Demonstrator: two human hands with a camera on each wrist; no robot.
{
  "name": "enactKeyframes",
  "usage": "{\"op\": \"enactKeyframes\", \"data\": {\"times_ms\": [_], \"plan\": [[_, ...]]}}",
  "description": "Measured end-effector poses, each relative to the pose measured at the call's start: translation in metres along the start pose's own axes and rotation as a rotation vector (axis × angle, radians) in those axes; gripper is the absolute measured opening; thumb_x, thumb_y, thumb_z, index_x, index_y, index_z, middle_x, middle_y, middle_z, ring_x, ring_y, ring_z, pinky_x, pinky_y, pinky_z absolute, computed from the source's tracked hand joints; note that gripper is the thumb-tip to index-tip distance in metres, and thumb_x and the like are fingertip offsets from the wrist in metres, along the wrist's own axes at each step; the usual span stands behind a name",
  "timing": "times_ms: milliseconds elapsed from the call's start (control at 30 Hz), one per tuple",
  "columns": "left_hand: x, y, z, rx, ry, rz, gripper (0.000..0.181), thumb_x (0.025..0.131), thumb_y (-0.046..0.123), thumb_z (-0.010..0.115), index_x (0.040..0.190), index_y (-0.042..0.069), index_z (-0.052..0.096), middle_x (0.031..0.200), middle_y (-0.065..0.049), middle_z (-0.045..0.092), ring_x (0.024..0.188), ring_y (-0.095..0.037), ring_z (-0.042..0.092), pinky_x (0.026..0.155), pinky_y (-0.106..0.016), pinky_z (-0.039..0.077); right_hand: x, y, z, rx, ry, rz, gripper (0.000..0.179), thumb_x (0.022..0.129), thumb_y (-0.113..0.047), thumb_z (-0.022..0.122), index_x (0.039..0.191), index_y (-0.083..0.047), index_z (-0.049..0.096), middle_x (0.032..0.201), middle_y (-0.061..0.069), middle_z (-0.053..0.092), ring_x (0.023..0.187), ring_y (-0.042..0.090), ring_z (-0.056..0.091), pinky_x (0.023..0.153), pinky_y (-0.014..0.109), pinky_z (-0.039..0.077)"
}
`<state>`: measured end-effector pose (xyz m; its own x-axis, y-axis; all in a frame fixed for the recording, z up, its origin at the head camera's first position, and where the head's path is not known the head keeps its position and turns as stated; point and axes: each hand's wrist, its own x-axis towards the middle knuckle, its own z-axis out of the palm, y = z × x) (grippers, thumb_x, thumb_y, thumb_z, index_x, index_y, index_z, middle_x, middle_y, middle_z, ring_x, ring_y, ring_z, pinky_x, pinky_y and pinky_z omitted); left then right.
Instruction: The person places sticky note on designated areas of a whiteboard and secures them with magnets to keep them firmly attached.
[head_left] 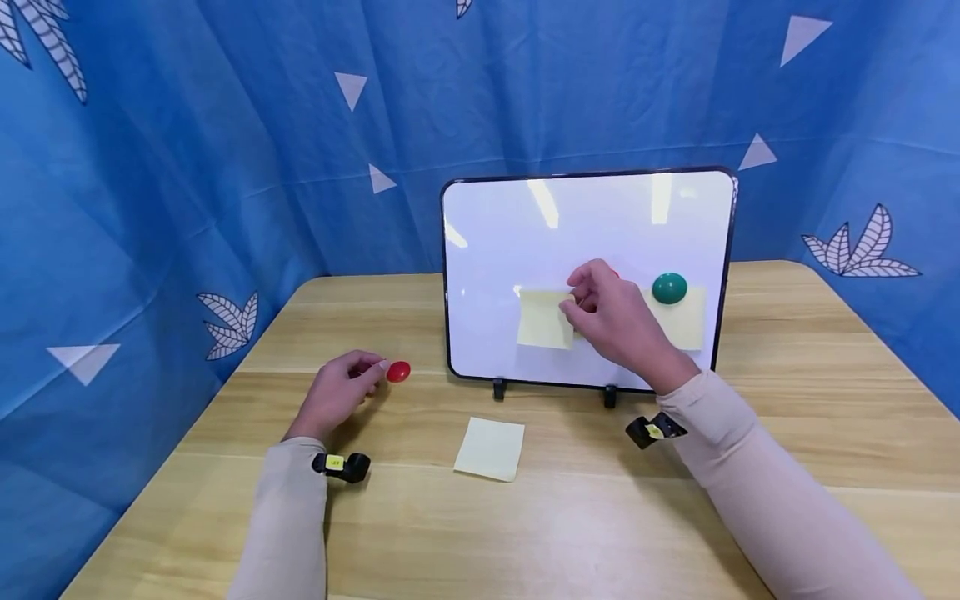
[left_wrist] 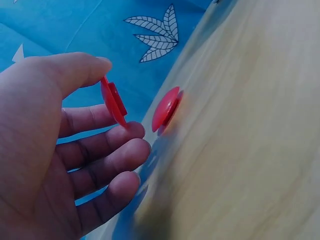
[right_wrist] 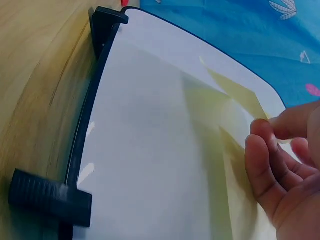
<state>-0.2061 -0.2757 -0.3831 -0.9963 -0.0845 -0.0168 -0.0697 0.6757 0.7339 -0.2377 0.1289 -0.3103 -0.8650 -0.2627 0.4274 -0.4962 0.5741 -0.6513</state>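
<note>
Holding a yellow note [head_left: 546, 319], likely light and floppy, best edge-held between fingertips, is the right hand [head_left: 624, 321]; the left hand [head_left: 337, 393] pinches a probably stiff red magnet [left_wrist: 111, 101] by its rim.

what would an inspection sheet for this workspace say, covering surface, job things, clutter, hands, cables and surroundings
surface: wood-grain table, light toned
job's things: whiteboard standing on two black feet; green magnet over the upper part of the mounted note; loose note on the table; resting red magnet on the table
clutter: nothing seen
left hand: pinches the held red magnet above the table
right hand: pinches the held note in front of the whiteboard; a red edge behind this hand is mostly hidden
cables: nothing seen
surroundings: blue curtain with leaf and triangle prints
</note>
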Motion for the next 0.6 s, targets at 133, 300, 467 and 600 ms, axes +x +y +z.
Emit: {"op": "enactKeyframes", "data": {"times_ms": [133, 300, 467, 600], "plan": [[0.0008, -0.0003, 0.0029, -0.009, -0.02, -0.022, 0.049, 0.096, 0.053, 0.062, 0.124, 0.014, 0.064, 0.111, -0.008, 0.064, 0.095, -0.027, 0.059, 0.078, -0.036, 0.046, 0.0005, 0.0008, 0.0038, -0.014, 0.043, -0.007, 0.021, 0.093, -0.011, 0.07, 0.104, -0.005, 0.053, 0.093, 0.008, 0.065, 0.08, 0.021, 0.063, 0.066, 0.036, 0.055], [0.0014, -0.0007, 0.0068, -0.018, -0.02, -0.039, 0.044, 0.097, 0.049, 0.062, 0.124, 0.015, 0.064, 0.112, -0.008, 0.064, 0.096, -0.028, 0.058, 0.077, -0.036, 0.045, -0.0005, 0.0009, 0.0081, -0.037, 0.094, -0.047, 0.017, 0.092, -0.011, 0.072, 0.098, -0.007, 0.057, 0.089, 0.006, 0.065, 0.077, 0.02, 0.061, 0.064, 0.034, 0.053], [0.002, 0.0013, 0.0073, 0.005, -0.019, -0.019, 0.042, 0.097, 0.049, 0.062, 0.123, 0.016, 0.064, 0.109, -0.008, 0.065, 0.095, -0.028, 0.057, 0.076, -0.037, 0.045, -0.0023, 0.0021, 0.01, -0.04, 0.119, -0.083, 0.013, 0.093, -0.01, 0.071, 0.101, -0.007, 0.062, 0.09, 0.005, 0.067, 0.077, 0.02, 0.06, 0.066, 0.034, 0.054], [0.0023, 0.0009, 0.0074, 0.008, -0.021, -0.007, 0.043, 0.097, 0.049, 0.062, 0.123, 0.015, 0.065, 0.108, -0.009, 0.065, 0.095, -0.028, 0.057, 0.077, -0.036, 0.045, -0.0034, 0.0029, 0.0108, -0.038, 0.132, -0.108, 0.012, 0.093, -0.01, 0.07, 0.104, -0.007, 0.066, 0.092, 0.006, 0.068, 0.076, 0.02, 0.059, 0.067, 0.034, 0.055]]}}
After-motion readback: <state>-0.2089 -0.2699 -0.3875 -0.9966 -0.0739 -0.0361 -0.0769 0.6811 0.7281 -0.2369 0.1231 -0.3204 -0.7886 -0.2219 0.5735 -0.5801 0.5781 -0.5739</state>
